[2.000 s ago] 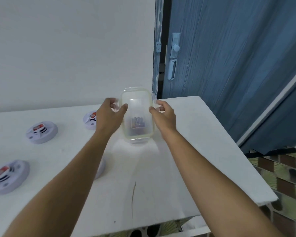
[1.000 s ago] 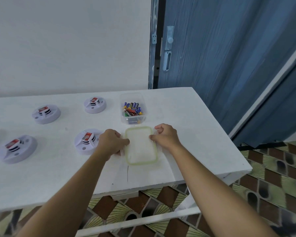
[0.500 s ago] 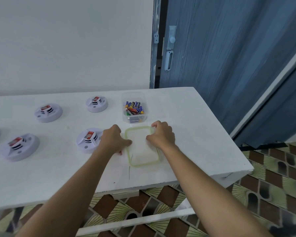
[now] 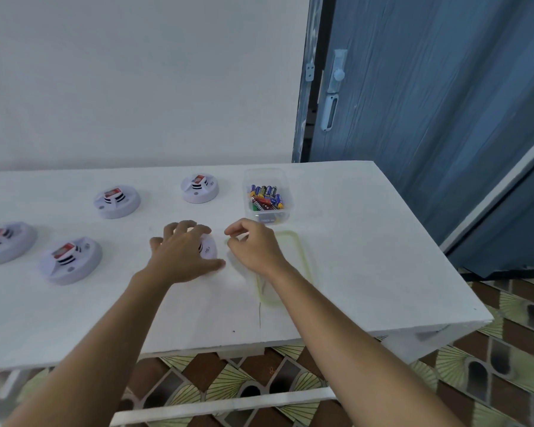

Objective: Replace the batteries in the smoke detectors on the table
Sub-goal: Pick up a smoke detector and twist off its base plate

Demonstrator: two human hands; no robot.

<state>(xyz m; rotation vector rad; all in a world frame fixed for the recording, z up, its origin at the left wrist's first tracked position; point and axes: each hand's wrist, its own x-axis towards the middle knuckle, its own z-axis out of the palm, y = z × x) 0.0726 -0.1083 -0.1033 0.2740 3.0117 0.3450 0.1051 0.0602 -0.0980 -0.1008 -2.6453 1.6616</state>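
Several round white smoke detectors with red labels lie on the white table (image 4: 367,257). My left hand (image 4: 182,254) lies over the nearest smoke detector (image 4: 209,249), fingers over its top and thumb at its near edge, hiding most of it. My right hand (image 4: 255,246) hovers just right of that detector, fingers loosely curled, holding nothing. A clear container (image 4: 267,195) of mixed batteries stands lidless behind my right hand. Its green-rimmed lid (image 4: 301,260) lies flat on the table, partly under my right wrist.
Other smoke detectors sit at the back (image 4: 199,188), back left (image 4: 116,200), near left (image 4: 70,260) and far left (image 4: 3,241). The table's right edge is near a blue door (image 4: 429,87). Patterned floor tiles show below the front edge.
Both hands have left the lid, which stays on the table. My left hand has moved left onto the nearest smoke detector, and my right hand has followed toward it.
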